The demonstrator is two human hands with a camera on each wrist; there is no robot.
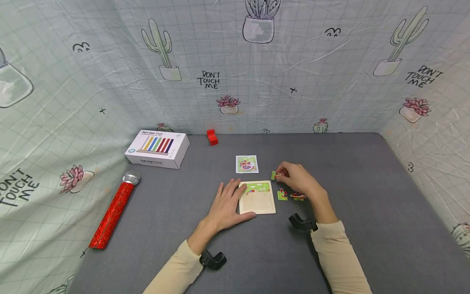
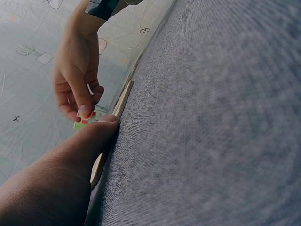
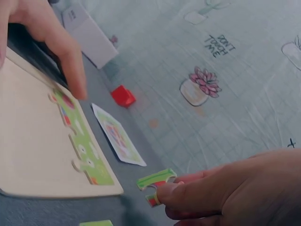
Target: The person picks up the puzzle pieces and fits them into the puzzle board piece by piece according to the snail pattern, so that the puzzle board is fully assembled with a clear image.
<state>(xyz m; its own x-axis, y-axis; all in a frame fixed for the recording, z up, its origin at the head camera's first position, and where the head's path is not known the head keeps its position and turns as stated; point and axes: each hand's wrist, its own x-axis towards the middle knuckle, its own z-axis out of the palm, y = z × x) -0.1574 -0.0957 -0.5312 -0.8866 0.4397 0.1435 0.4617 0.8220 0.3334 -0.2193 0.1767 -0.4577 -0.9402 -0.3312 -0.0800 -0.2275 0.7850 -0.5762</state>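
A wooden puzzle board (image 1: 257, 205) lies mid-table, its top strip filled with joined green pieces (image 3: 87, 146). My left hand (image 1: 228, 206) rests along the board's left side, fingers spread, with the thumb at its lower edge. Between thumb and fingers my right hand (image 1: 296, 177) pinches a green and red puzzle piece (image 3: 157, 183), held just beyond the board's upper right corner. Below that hand are one loose puzzle piece (image 1: 282, 194) and a few overlapping red and green pieces (image 1: 298, 196), partly hidden by the wrist.
Behind the board lies a square picture card (image 1: 247, 164). A red block (image 1: 212, 137) stands at the table's back edge. Toward the left are a white box (image 1: 158, 149) and a red glittery microphone (image 1: 114, 212). Printed cloth (image 1: 235, 61) hangs round the table.
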